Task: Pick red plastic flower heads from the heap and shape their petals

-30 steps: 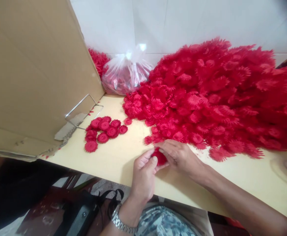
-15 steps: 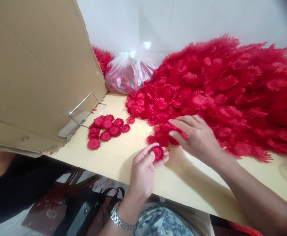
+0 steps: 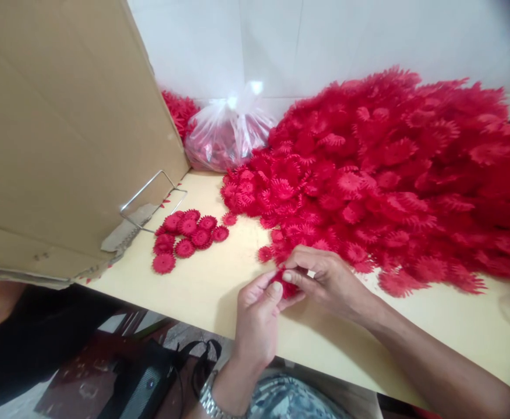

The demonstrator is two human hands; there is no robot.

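Above the front part of the table, my left hand [image 3: 257, 317] pinches a red fabric flower [image 3: 287, 286] between thumb and fingers. My right hand [image 3: 331, 285] meets it from the right, its thumb and forefinger closed on red fabric at the flower's upper edge. Whether that is the same piece or a second one laid on it cannot be made out. Behind both hands spreads a large heap of loose red fabric flowers [image 3: 386, 186] with notched, petal-like edges. To the left lies a small group of thicker, round red flowers [image 3: 187, 228].
A tall cardboard sheet [image 3: 71, 128] stands along the left, with a bent wire frame [image 3: 148, 192] at its foot. A tied clear plastic bag [image 3: 226, 139] of red pieces sits against the white wall [image 3: 272, 46]. Another person's dark clothing [image 3: 32, 331] shows at lower left.
My right hand has come from the heap down and left to the flower in my left hand, and its fingers have closed there. The left hand keeps its grip.
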